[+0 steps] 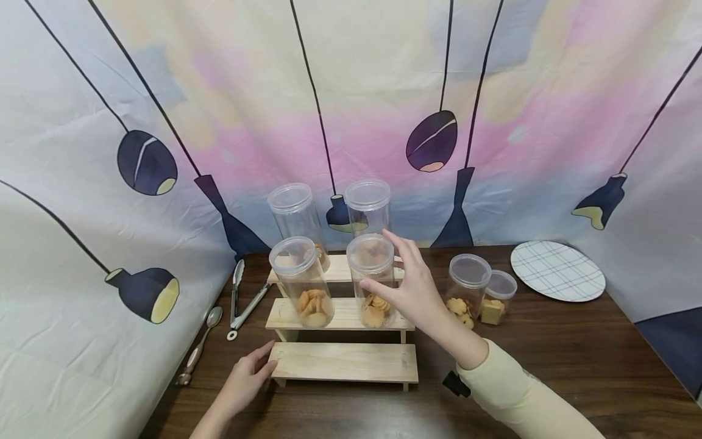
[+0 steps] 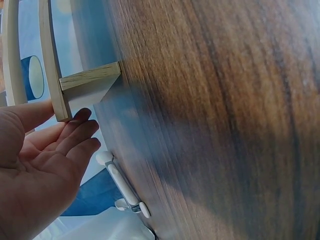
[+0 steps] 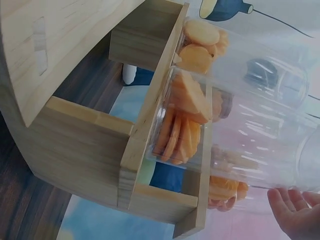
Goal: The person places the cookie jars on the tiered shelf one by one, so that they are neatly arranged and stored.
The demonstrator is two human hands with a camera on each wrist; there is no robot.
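Pinching wooden stand (image 1: 344, 362), spanning clear cylindrical jar (image 1: 370, 268).
Head: with left hand (image 1: 249, 373) clamped on stand at 7 o'clock; with right hand (image 1: 414, 292) between 4 and 5, fingers apart around jar at 6; on wood-grain table (image 1: 340, 414), before printed cloth (image 1: 378, 91). Left wrist: pinching smooth board end at 9. Right wrist: fingertips near jar at 4.

The front jars (image 1: 301, 279) partly hide the rear jars (image 1: 296, 214); wrist views cut off both hands (image 2: 42, 160) (image 3: 299, 212).
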